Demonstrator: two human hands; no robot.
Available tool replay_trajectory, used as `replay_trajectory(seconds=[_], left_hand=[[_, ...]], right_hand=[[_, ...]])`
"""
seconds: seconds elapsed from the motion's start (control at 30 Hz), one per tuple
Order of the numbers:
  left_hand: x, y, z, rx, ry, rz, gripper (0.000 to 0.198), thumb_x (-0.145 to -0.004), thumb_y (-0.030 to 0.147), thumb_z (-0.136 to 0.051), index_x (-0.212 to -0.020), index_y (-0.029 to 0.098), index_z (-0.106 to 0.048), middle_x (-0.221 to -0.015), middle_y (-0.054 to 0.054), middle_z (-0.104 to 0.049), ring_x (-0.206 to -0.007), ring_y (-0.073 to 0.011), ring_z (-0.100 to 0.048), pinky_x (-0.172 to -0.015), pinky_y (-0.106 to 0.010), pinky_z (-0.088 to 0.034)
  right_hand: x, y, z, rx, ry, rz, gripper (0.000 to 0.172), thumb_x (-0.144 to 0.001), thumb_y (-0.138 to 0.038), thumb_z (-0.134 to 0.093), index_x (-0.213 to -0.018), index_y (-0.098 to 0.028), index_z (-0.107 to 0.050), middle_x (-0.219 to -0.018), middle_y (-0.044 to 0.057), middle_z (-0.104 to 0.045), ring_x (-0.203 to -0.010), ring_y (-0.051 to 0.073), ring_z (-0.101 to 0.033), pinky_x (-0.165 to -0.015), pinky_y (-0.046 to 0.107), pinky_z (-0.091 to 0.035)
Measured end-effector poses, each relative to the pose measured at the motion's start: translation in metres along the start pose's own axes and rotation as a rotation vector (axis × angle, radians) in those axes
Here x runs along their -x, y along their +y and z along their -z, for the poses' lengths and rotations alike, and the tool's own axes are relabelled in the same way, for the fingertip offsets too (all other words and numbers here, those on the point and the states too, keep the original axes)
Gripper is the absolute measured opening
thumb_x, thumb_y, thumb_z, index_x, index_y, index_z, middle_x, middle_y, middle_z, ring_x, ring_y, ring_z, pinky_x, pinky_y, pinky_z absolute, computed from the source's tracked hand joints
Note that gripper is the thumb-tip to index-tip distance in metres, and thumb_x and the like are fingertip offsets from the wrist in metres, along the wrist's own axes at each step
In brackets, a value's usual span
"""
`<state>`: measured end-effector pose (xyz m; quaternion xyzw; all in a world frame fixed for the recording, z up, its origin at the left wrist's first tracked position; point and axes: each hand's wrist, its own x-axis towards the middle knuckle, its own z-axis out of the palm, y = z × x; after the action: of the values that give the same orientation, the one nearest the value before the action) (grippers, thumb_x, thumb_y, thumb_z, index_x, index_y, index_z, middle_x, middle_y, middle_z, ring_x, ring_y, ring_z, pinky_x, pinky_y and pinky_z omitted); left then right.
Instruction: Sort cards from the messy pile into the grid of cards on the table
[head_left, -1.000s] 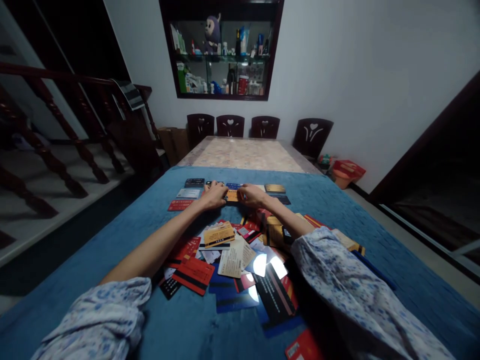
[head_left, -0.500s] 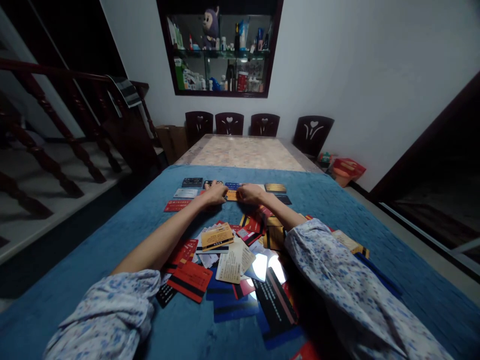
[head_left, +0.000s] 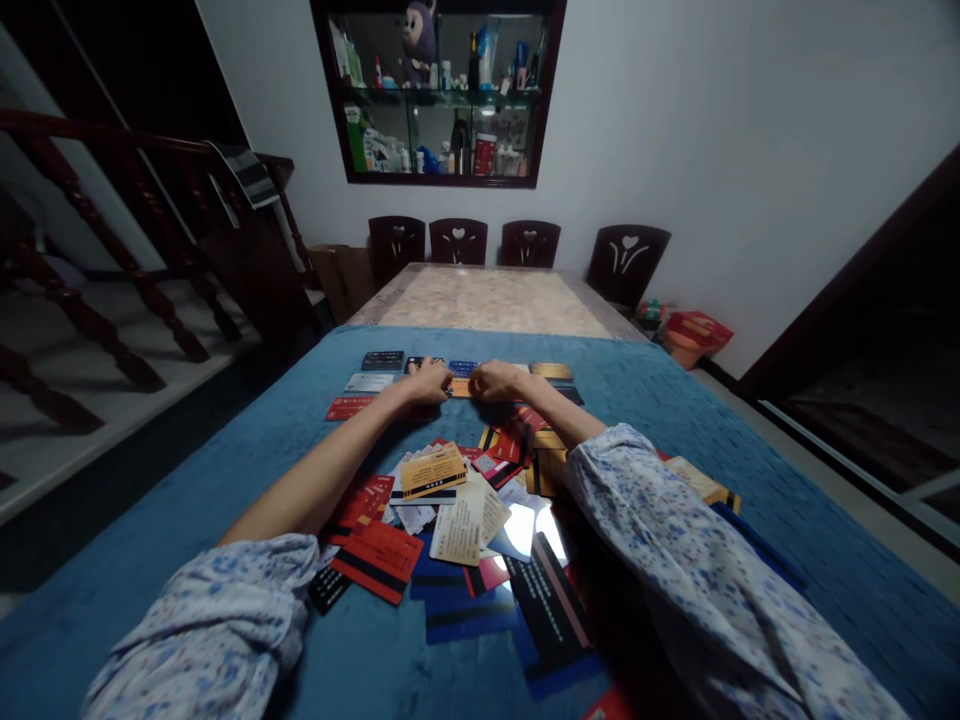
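Both arms reach forward over rows of plastic cards. Between my left hand (head_left: 430, 383) and my right hand (head_left: 495, 381) lies an orange card (head_left: 460, 387), flat on the cloth. My left fingertips rest at its left edge, and my curled right fingers close on its right edge. Around them are a blue card (head_left: 465, 368), a black card (head_left: 382, 360), a light grey card (head_left: 369, 383), a red card (head_left: 349, 408) and a gold card (head_left: 551, 370). My hands partly cover other cards. Nearer me spreads a loose, overlapping pile of cards, with an orange card (head_left: 433, 470) on top.
A blue cloth (head_left: 225, 500) covers the near part of the long table (head_left: 487, 298). Several dark chairs (head_left: 628, 262) stand at its far end. At left runs a wooden stair railing (head_left: 135, 240); a cardboard box (head_left: 341, 278) sits near it. Red bags (head_left: 694, 335) lie at right.
The view has tilted slightly, so everything sits a little higher. My hands stay at the orange card with hardly any movement, and the pile is unchanged.
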<state>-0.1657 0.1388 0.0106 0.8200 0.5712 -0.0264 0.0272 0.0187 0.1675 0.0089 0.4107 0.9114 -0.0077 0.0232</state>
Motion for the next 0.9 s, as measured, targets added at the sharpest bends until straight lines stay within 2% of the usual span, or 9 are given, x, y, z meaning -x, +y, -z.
replay_trajectory(seconds=[0.27, 0.6, 0.73, 0.9], left_hand=[[-0.002, -0.001, -0.003, -0.034, 0.014, -0.029, 0.024, -0.071, 0.012, -0.055, -0.091, 0.018, -0.067, -0.116, -0.014, -0.062, -0.120, -0.0376, -0.042, -0.095, -0.060, -0.037], [0.005, -0.002, -0.005, -0.078, 0.085, -0.076, 0.032, -0.077, 0.016, -0.053, -0.104, 0.019, -0.069, -0.119, -0.016, -0.062, -0.123, -0.0371, -0.040, -0.091, -0.052, -0.036], [0.009, -0.002, -0.004, -0.087, 0.116, -0.113, 0.034, -0.076, 0.016, -0.054, -0.105, 0.018, -0.070, -0.121, -0.017, -0.061, -0.124, -0.0379, -0.039, -0.093, -0.053, -0.035], [0.015, 0.000, -0.006, -0.108, 0.169, -0.154, 0.035, -0.078, 0.015, -0.052, -0.108, 0.016, -0.069, -0.123, -0.018, -0.061, -0.128, -0.0378, -0.038, -0.095, -0.056, -0.034]], right_hand=[[0.000, -0.003, 0.002, 0.055, -0.027, -0.032, 0.033, -0.084, -0.031, -0.059, -0.111, -0.018, -0.073, -0.113, 0.012, -0.074, -0.098, 0.023, -0.069, -0.072, 0.023, -0.046], [0.007, -0.008, 0.012, 0.061, -0.069, -0.008, 0.035, -0.078, -0.025, -0.063, -0.112, -0.022, -0.073, -0.112, 0.009, -0.074, -0.097, 0.021, -0.068, -0.071, 0.022, -0.046], [0.013, -0.009, 0.012, 0.090, 0.010, -0.025, 0.030, -0.085, -0.029, -0.058, -0.110, -0.021, -0.073, -0.113, 0.010, -0.073, -0.093, 0.019, -0.067, -0.071, 0.022, -0.045], [0.029, -0.005, 0.019, 0.089, 0.072, 0.017, 0.036, -0.089, -0.029, -0.053, -0.119, -0.020, -0.071, -0.120, 0.012, -0.070, -0.100, 0.022, -0.066, -0.076, 0.026, -0.047]])
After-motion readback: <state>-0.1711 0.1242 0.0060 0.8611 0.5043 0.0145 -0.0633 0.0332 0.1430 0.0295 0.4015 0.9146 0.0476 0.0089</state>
